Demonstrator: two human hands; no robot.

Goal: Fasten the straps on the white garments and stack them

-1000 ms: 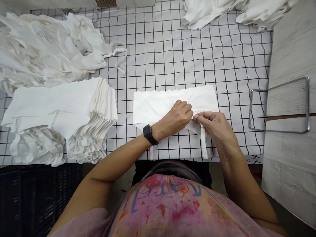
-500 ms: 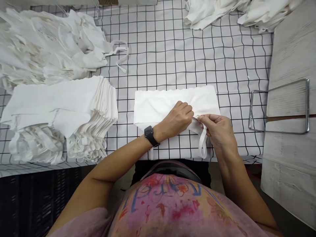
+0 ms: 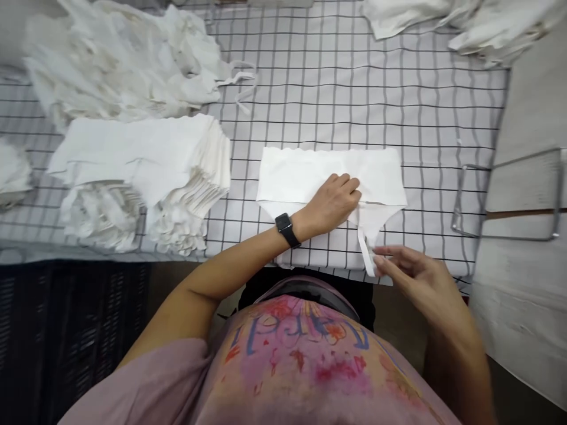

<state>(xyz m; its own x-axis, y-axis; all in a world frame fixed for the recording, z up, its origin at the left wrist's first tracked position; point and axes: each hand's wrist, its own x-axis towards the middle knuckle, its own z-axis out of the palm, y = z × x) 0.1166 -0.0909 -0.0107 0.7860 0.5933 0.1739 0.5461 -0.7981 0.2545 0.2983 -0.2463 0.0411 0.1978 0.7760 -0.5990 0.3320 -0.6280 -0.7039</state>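
White strap (image 3: 365,254) at the thumb and forefinger of the right hand (image 3: 419,280), tips close together; pinch or mere touch not discernible. Left hand (image 3: 336,200) curled, fingertips hidden, upon the white garment (image 3: 301,174) lying flat near the front edge of the checked cloth (image 3: 310,118). Black watch (image 3: 286,226) at the left wrist. Farther left, stacked garments (image 3: 124,141) with a loose white heap (image 3: 133,62) behind.

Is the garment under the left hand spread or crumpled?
Spread: the white garment lies mostly flat on the checked cloth, its outline plain to see.
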